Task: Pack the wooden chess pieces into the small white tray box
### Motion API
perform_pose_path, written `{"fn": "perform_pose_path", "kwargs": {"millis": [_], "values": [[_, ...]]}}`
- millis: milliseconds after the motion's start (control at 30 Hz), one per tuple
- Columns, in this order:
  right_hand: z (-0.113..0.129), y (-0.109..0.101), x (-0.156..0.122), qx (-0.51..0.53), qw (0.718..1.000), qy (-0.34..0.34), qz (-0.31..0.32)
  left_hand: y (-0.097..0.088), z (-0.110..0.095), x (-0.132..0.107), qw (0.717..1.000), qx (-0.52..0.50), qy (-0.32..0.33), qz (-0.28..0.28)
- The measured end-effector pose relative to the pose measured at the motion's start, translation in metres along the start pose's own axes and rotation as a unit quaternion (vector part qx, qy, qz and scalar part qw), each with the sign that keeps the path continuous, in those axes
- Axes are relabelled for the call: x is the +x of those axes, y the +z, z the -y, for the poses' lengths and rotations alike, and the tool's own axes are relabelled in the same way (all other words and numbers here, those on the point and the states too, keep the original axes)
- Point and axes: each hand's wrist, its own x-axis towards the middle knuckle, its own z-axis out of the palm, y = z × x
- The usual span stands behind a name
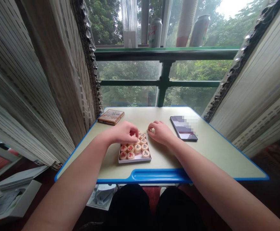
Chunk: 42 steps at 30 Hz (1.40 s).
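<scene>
A shallow white box (135,160) on the table holds round wooden xiangqi pieces (137,147) in rows, some with red characters, others with black. A gap in its front row shows the box floor. Over the box's back left part is my left hand (124,132), fingers curled down at the pieces; what they hold, if anything, is hidden. Just right of the box, my right hand (161,132) rests near the table with thumb and fingers closed around a small pale xiangqi piece (152,130), partly covered by the fingers.
A brown printed flat box (111,116) lies at the table's back left. On the right is a phone (184,129). The table (209,160) has a blue rim with a front groove. Cans (155,32) and stacked cups stand on the window ledge; curtains hang on both sides.
</scene>
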Motion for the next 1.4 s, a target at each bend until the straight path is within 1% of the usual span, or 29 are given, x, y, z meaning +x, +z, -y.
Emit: {"fn": "perform_pose_path", "kwargs": {"millis": [100,233,400,567,667,767,833,900,967,1033,1100,1233,1300,1400], "values": [[-0.001,-0.001,0.000,0.005,1.000,0.014,-0.007,-0.002,-0.003,-0.004,0.999,0.014,0.013,0.044],[-0.003,-0.002,-0.001,0.022,0.999,0.028,-0.002,-0.001,-0.005,-0.005,0.996,0.020,0.031,0.076],[-0.002,-0.002,-0.002,0.018,0.999,0.033,0.003,0.001,-0.006,-0.004,0.995,0.032,0.040,0.083],[-0.002,0.002,0.000,0.018,1.000,0.012,-0.002,-0.001,-0.008,-0.006,0.995,0.037,0.046,0.079],[-0.002,0.003,0.002,0.021,1.000,0.011,-0.005,-0.005,-0.011,-0.007,0.997,0.031,0.055,0.049],[0.001,-0.002,-0.001,0.055,0.998,0.016,-0.023,-0.008,-0.014,-0.008,0.998,0.020,0.060,-0.012],[0.006,-0.009,-0.006,0.111,0.993,-0.006,-0.041,-0.008,-0.014,-0.007,0.997,0.004,0.060,-0.044],[0.013,-0.017,-0.012,0.197,0.977,-0.057,-0.055,-0.007,-0.011,-0.006,0.997,-0.017,0.046,-0.065],[0.020,-0.025,-0.017,0.266,0.956,-0.091,-0.086,-0.006,-0.007,-0.003,0.996,-0.040,0.022,-0.078],[0.025,-0.030,-0.020,0.299,0.941,-0.106,-0.114,-0.005,-0.004,-0.002,0.994,-0.076,0.005,-0.084],[0.028,-0.031,-0.022,0.318,0.934,-0.112,-0.121,-0.005,-0.002,-0.001,0.988,-0.123,0.000,-0.090],[0.026,-0.027,-0.021,0.353,0.921,-0.117,-0.117,-0.007,-0.006,-0.002,0.975,-0.205,-0.018,-0.088],[0.025,-0.023,-0.020,0.375,0.909,-0.127,-0.129,-0.008,-0.010,-0.003,0.968,-0.234,-0.031,-0.080],[0.024,-0.020,-0.019,0.401,0.892,-0.145,-0.151,-0.005,-0.014,0.000,0.959,-0.264,-0.040,-0.096]]}}
